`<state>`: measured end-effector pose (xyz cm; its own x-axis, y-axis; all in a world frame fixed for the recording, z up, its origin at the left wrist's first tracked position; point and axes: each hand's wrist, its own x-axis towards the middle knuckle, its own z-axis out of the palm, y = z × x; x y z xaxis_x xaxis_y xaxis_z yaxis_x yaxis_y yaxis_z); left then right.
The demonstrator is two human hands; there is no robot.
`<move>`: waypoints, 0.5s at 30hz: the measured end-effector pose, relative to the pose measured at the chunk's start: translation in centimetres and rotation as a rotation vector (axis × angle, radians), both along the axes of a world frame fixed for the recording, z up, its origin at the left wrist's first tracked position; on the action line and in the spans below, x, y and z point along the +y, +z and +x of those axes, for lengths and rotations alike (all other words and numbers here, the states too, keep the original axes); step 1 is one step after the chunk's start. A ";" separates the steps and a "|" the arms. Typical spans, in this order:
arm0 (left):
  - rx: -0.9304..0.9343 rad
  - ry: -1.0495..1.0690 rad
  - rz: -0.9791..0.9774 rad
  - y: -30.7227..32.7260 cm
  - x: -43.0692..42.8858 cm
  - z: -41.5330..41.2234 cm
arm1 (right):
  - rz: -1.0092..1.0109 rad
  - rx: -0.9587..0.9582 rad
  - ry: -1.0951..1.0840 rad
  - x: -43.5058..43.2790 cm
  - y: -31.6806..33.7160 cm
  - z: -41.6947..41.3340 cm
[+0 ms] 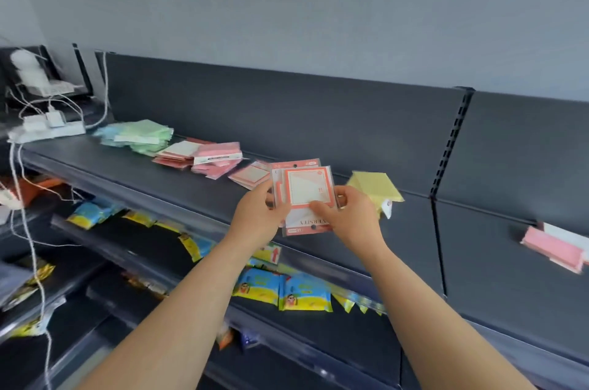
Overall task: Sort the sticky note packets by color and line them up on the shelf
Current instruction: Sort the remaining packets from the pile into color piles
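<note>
From my head camera, both my arms reach out over the top shelf (153, 172), a dark grey board against a grey wall. My left hand (258, 214) grips the left edge of a small stack of red-framed packets (307, 192), with the fingers curled behind it and the thumb at the front. My right hand (353, 217) pinches the same stack near its lower right corner, thumb pressed on the front face and fingers tucked behind. The stack hangs between my two hands over the front part of the shelf, its face turned towards me. The front packet is upside down, header card at the bottom, while one behind shows its header at the top. I cannot tell how many packets the stack holds.

On the shelf lie the heaps. Far left, a blue pile (106, 133) touches a green pile (143, 134) that overlaps it. Next come some loose red-framed ones (173, 152), touching a pink pile (216, 157). Another red-framed packet (251, 176) lies flat just behind my left hand. A yellow pile (373, 187) sits just behind my right hand.

At the left end of the shelf a white power strip (47, 131) lies with plugs and cables. In the next bay to the right, well apart, lie more pink packets (553, 249). The lower shelves hold blue-and-yellow pouches (306, 292).
</note>
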<state>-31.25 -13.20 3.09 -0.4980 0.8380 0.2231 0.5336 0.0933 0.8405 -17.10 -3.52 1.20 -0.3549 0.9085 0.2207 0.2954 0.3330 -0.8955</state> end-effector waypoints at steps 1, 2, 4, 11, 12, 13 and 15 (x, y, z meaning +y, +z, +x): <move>-0.001 0.008 -0.007 0.0 -0.4 -1.4 | 0.005 -0.010 -0.001 -0.4 0.0 -1.4; -0.001 0.013 -0.010 0.0 -0.7 -2.7 | 0.010 -0.022 -0.004 -0.8 0.0 -2.7; -0.004 0.020 -0.017 -0.2 -1.1 -5.0 | 0.018 -0.049 -0.019 -1.2 -0.1 -4.8; -0.064 0.023 -0.017 -1.1 -1.2 -9.1 | -0.089 -0.113 -0.021 -1.0 -1.0 -8.9; -0.067 0.030 -0.018 -1.6 -0.9 -9.6 | -0.108 -0.138 -0.026 -0.9 -1.2 -9.3; -0.071 0.035 -0.020 -2.1 -0.7 -9.9 | -0.133 -0.155 -0.031 -0.7 -1.4 -9.6; -0.070 0.041 -0.016 -3.1 -0.1 -10.5 | -0.185 -0.154 -0.031 -0.4 -1.9 -10.0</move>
